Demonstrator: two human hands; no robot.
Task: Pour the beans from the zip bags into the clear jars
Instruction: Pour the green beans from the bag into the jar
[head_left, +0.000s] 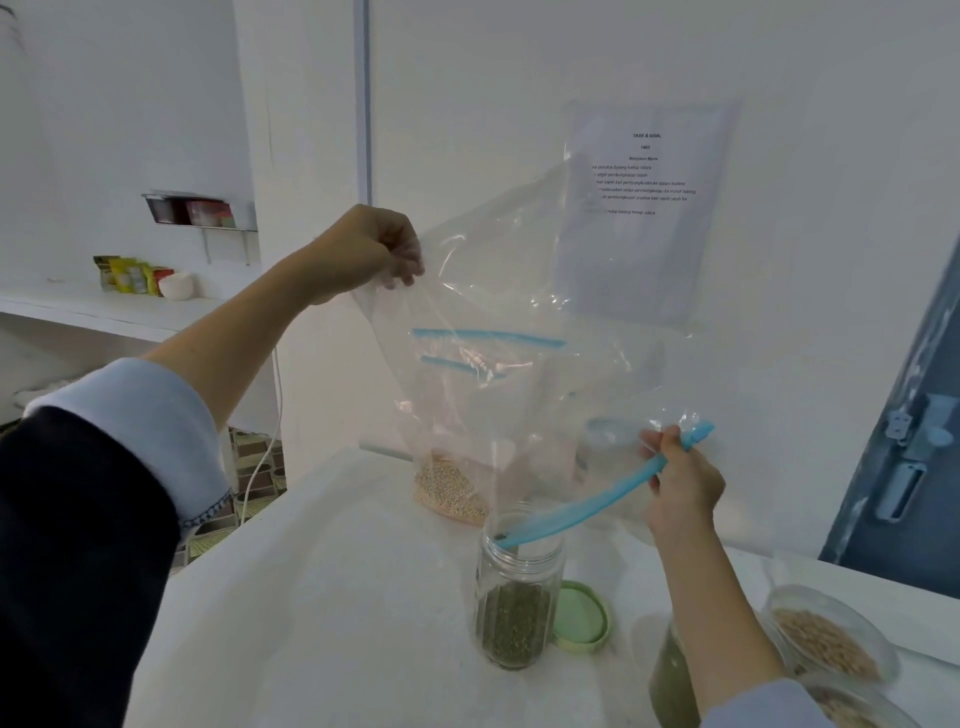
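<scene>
I hold a large clear zip bag (530, 312) upturned over an open clear jar (517, 587) about half full of dark green beans. My left hand (371, 249) pinches the bag's bottom corner high up. My right hand (680, 483) grips the blue zip edge (597, 499), whose lower end dips into the jar's mouth. The bag looks empty. Behind it stands a second zip bag (452, 491) with pale beans at its bottom.
A green lid (579, 616) lies right of the jar on the white table (322, 597). Jars of pale beans (826, 639) and a green-filled jar (670, 675) sit at the right. A printed sheet (649, 208) hangs on the wall; a blue door (909, 467) is far right.
</scene>
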